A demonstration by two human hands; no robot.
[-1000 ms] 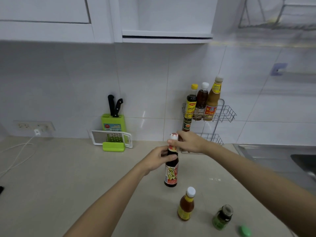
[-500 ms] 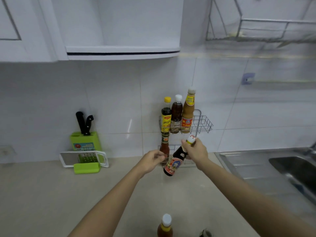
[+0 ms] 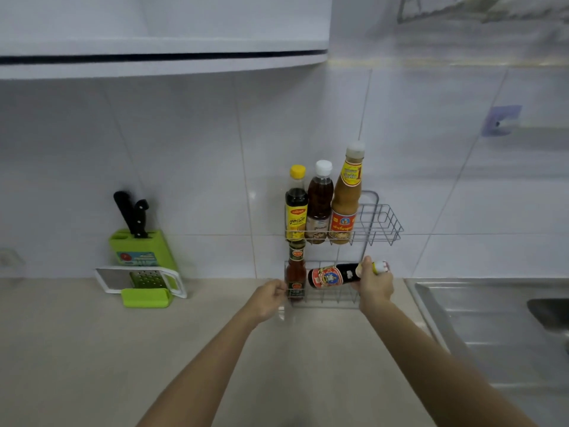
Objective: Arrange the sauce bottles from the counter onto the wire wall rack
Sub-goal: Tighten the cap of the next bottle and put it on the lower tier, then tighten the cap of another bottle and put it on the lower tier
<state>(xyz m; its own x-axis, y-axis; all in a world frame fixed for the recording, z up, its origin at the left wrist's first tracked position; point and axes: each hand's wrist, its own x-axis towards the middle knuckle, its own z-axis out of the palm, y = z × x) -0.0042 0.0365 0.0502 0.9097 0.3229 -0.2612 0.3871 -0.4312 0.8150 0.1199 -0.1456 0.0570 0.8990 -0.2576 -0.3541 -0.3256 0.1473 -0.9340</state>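
A two-tier wire wall rack (image 3: 381, 224) hangs on the tiled wall. Its upper tier holds three bottles: a yellow-capped dark one (image 3: 296, 208), a white-capped brown one (image 3: 319, 204) and a tall orange one (image 3: 346, 198). A small red sauce bottle (image 3: 296, 272) stands at the left of the lower tier. My right hand (image 3: 374, 283) grips the neck of a dark bottle with a red label (image 3: 331, 276), tipped almost sideways at the lower tier. My left hand (image 3: 269, 295) rests at the lower tier's left front edge, fingers curled by the wire.
A green knife block (image 3: 138, 251) with black-handled knives and a white-and-green grater (image 3: 144, 282) sit on the beige counter (image 3: 92, 349) at left. A steel sink (image 3: 492, 318) lies to the right. A cabinet underside hangs overhead.
My right hand carried the dark bottle from the counter up to the lower tier, tipping it from upright to nearly horizontal. My left hand let go of it and moved to the rack's edge.
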